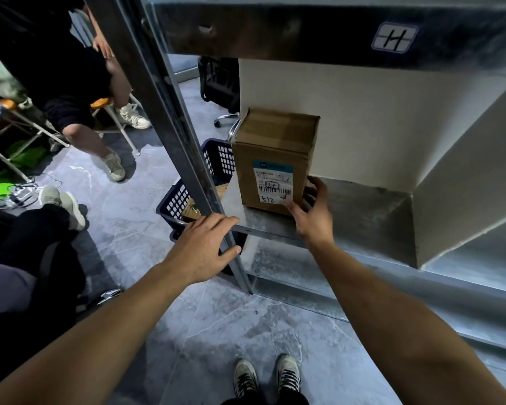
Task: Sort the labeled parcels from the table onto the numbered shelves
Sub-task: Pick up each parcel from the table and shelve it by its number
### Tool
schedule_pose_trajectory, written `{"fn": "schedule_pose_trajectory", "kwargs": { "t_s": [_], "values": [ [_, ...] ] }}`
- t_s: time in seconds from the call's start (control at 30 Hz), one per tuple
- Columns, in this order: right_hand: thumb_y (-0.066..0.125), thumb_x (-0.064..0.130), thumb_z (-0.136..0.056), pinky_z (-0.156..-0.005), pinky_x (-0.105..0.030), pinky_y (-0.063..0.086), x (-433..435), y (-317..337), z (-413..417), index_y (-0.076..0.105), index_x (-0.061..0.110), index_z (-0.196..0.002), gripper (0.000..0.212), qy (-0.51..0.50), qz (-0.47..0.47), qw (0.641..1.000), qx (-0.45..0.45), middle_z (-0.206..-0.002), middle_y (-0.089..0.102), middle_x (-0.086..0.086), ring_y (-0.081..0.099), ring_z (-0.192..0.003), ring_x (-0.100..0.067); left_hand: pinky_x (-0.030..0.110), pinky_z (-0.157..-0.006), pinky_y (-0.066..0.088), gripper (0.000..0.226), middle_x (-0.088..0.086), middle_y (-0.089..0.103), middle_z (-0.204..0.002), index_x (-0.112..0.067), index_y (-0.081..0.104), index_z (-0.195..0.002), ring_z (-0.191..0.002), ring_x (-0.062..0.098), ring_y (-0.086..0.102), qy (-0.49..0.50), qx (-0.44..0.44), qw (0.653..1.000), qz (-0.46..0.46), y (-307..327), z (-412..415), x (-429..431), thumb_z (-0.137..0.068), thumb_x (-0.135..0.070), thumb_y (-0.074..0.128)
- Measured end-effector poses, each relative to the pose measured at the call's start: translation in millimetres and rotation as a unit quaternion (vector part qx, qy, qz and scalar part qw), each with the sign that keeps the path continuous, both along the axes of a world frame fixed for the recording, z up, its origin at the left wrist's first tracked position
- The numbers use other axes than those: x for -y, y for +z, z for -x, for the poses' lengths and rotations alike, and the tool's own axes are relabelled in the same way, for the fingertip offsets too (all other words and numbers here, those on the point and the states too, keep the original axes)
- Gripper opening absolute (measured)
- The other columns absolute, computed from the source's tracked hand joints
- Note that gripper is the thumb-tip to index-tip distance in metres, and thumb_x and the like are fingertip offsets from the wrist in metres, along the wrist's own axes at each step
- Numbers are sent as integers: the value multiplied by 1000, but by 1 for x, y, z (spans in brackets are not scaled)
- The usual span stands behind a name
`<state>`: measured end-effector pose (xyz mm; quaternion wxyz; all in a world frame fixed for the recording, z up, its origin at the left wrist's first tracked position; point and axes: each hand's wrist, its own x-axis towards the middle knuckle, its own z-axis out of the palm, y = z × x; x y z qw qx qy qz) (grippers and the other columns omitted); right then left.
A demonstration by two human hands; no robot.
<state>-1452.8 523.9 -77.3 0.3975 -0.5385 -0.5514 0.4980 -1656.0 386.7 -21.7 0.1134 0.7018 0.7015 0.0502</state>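
Parcel (pixel 275 147): a brown carton standing upright on a metal shelf (pixel 362 206), with placement judged all but complete. Nearest the viewer, the person's shoes (pixel 266 375) stand on the grey floor (pixel 216 331), and both forearms reach forward. The left hand (pixel 202 247) holds the upright post (pixel 170 112) at the shelf's front left corner, fingers (pixel 225 222) laid over the front edge and thumb hooked round the post below. The right hand (pixel 313 217) holds the parcel's lower right front corner, thumb on the labelled face and fingers curled round the right side. The parcel sits at the left end of the shelf, near its front edge, base flat, with its label (pixel 272 182), handwritten "512", facing out. Past the post, a blue basket (pixel 181 197) rests on the floor. Behind the parcel is a white back panel (pixel 362 112). Above, the next shelf's front rail bears a tag (pixel 395 38) whose mark is not legible as a number. The parcel is delivered but not yet released. The worktop and any other parcels are out of view, so the remaining share cannot be told.
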Motion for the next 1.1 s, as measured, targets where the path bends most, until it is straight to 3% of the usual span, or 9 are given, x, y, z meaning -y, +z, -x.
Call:
{"fn": "schedule_pose_trajectory", "kwargs": {
  "t_s": [0.33, 0.53, 0.67, 0.8, 0.97, 1.1],
  "values": [
    [78, 27, -86, -107, -41, 49, 4, 4, -10, 38, 36, -140, 68, 27, 13, 999, 29, -138, 58, 2, 57, -126, -18, 39, -108, 34, 59, -8, 41, -142, -29, 34, -147, -131, 18, 38, 24, -7, 1000, -3, -1, -15, 13, -95, -52, 51],
    [68, 31, -94, -107, -49, 47, 32, 16, -45, 38, 25, -149, 63, 53, -32, 987, 149, -150, 47, -8, 49, -134, -28, 40, -105, 36, 58, -5, 45, -140, -26, 39, -145, -128, 21, 42, 15, -12, 1000, -24, 3, -24, 16, -94, -49, 53],
    [60, 37, -98, -106, -44, 45, 56, 29, -69, 44, 18, -143, 52, 88, -95, 949, 286, -144, 48, -11, 50, -129, -31, 40, -106, 36, 58, -4, 43, -143, -25, 37, -147, -129, 21, 41, -1, -23, 999, -31, 11, -31, 13, -95, -49, 51],
    [53, 42, -101, -108, -42, 40, 90, 42, -88, 38, 16, -150, 58, 98, -156, 889, 420, -149, 43, -9, 42, -135, -30, 43, -107, 35, 57, -3, 42, -144, -27, 35, -147, -131, 21, 39, -18, -50, 998, -45, 18, -45, 20, -96, -49, 47],
    [44, 50, -101, -114, -45, 33, 145, 58, -110, 37, 24, -147, 53, 87, -200, 825, 522, -151, 42, -6, 34, -142, -30, 42, -109, 31, 56, -3, 41, -146, -30, 29, -148, -133, 23, 37, -75, -71, 993, -62, 24, -69, 40, -96, -47, 44],
    [46, 51, -99, -113, -47, 34, 188, 64, -137, 40, 22, -144, 53, 45, -190, 797, 571, -151, 43, -9, 36, -141, -32, 42, -107, 31, 57, -2, 42, -144, -29, 31, -147, -130, 23, 39, -122, -78, 986, -87, 24, -99, 56, -95, -47, 45]
  ]
}}
